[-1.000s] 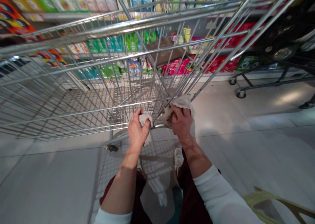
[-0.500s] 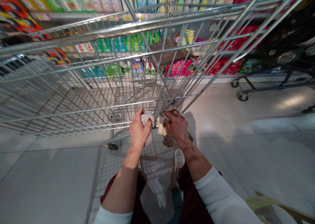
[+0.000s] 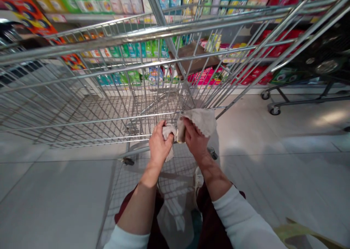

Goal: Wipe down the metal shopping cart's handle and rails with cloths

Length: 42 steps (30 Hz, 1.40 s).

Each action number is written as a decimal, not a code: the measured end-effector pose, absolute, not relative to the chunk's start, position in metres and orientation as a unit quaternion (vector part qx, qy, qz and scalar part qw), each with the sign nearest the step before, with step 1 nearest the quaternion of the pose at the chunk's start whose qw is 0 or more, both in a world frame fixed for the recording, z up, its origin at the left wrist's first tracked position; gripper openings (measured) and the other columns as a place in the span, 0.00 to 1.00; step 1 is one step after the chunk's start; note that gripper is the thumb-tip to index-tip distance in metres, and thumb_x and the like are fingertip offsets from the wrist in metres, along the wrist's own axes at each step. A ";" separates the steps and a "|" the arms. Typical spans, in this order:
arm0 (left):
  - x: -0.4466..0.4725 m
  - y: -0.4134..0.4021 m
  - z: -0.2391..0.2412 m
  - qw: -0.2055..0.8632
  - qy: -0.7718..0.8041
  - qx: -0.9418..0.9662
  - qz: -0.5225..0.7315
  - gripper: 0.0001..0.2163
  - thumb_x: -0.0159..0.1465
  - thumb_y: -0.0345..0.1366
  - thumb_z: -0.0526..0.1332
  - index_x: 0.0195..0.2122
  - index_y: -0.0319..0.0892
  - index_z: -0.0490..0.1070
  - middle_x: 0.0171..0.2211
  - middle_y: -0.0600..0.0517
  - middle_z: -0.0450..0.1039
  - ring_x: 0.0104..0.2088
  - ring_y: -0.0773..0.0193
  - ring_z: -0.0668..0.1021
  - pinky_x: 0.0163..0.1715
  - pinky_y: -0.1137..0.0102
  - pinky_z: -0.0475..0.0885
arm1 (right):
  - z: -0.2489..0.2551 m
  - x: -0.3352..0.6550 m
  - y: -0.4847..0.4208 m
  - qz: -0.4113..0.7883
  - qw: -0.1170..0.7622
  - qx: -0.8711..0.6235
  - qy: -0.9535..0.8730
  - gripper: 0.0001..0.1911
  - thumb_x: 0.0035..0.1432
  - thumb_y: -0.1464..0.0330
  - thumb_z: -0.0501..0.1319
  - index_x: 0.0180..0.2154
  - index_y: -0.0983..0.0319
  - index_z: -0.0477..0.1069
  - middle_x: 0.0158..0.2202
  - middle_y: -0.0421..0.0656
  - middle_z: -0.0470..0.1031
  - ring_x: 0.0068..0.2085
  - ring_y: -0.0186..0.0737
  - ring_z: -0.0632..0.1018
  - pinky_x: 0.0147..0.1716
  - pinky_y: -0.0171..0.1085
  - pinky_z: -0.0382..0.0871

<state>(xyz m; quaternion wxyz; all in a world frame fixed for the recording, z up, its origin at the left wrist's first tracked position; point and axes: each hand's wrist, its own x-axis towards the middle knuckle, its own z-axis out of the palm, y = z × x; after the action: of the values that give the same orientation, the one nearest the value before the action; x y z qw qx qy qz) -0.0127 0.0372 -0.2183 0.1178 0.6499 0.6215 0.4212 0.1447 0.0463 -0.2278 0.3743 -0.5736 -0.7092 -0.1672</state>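
My left hand [image 3: 159, 144] is closed around a crumpled whitish cloth [image 3: 168, 130], part of which hangs below the fingers. Close beside it, my right hand [image 3: 195, 141] grips a second pale cloth [image 3: 203, 118] with a jagged edge, spread over and past the fingers. Its inner side looks yellowish near the fingertips. Both hands are at the lower rail of a metal shopping cart [image 3: 131, 119], near its corner. The fingertips of the right hand are partly covered, so I cannot tell whether that cloth touches the wire.
Shelves of coloured bottles [image 3: 93, 0] and packs stand behind the cart. A brown panel [image 3: 198, 57] sits on the cart's frame. A dark wheeled cart [image 3: 295, 103] is at the right. Cart casters [image 3: 128, 161] rest on the tiled floor [image 3: 68, 198] near my feet.
The cloth in my right hand has unfolded upward and to the right over the fingers; before, it was bunched. My left hand keeps its grip. The whole view has shifted slightly.
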 end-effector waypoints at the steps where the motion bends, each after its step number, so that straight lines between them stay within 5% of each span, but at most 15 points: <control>1: -0.013 0.037 -0.218 0.118 0.622 0.649 0.421 0.25 0.60 0.35 0.58 0.59 0.39 0.66 0.52 0.43 0.75 0.53 0.52 0.77 0.55 0.58 0.73 | -0.234 0.142 0.046 -0.157 0.345 -0.570 -0.729 0.20 0.66 0.69 0.58 0.57 0.51 0.76 0.45 0.43 0.84 0.53 0.42 0.79 0.63 0.41 0.64; 7: -0.011 0.037 -0.218 0.122 0.631 0.646 0.411 0.26 0.59 0.35 0.59 0.60 0.39 0.66 0.54 0.43 0.75 0.54 0.51 0.77 0.55 0.57 0.73 | -0.254 0.134 0.038 -0.051 0.203 -0.550 -0.809 0.24 0.67 0.71 0.55 0.61 0.50 0.71 0.56 0.44 0.78 0.57 0.43 0.77 0.57 0.43 0.71; 14: -0.012 0.038 -0.220 0.120 0.632 0.652 0.400 0.28 0.59 0.33 0.60 0.62 0.38 0.64 0.55 0.42 0.74 0.54 0.50 0.77 0.57 0.55 0.72 | -0.241 0.119 0.032 -0.006 0.123 -0.552 -0.825 0.17 0.62 0.75 0.55 0.47 0.60 0.79 0.43 0.48 0.83 0.46 0.44 0.81 0.38 0.34 0.74; 25: -0.013 0.038 -0.225 0.146 0.611 0.669 0.398 0.31 0.59 0.34 0.59 0.66 0.38 0.59 0.57 0.41 0.72 0.56 0.51 0.76 0.56 0.56 0.72 | -0.187 0.120 0.038 -0.047 0.410 -0.664 -0.624 0.23 0.67 0.70 0.48 0.52 0.56 0.79 0.52 0.45 0.81 0.58 0.43 0.76 0.60 0.46 0.69; 33: -0.021 0.037 -0.223 0.181 0.618 0.659 0.388 0.21 0.65 0.38 0.59 0.59 0.40 0.67 0.51 0.43 0.77 0.51 0.52 0.79 0.52 0.60 0.74 | -0.219 0.089 0.047 -0.027 0.306 -0.622 -0.720 0.23 0.69 0.68 0.51 0.61 0.46 0.70 0.57 0.42 0.78 0.60 0.47 0.76 0.63 0.50 0.66; 42: -0.038 0.033 -0.223 0.179 0.622 0.712 0.273 0.33 0.58 0.28 0.59 0.66 0.38 0.60 0.63 0.39 0.69 0.57 0.48 0.77 0.56 0.56 0.73 | -0.249 0.096 0.044 -0.042 0.220 -0.569 -0.791 0.26 0.67 0.73 0.53 0.63 0.47 0.68 0.55 0.41 0.79 0.61 0.44 0.74 0.61 0.45 0.68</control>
<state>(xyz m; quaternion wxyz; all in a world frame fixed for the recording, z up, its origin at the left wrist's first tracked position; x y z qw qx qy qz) -0.0382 0.0329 -0.2233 0.1787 0.7121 0.6216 0.2729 0.0957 0.0441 -0.2489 0.2202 -0.5690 -0.7912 -0.0423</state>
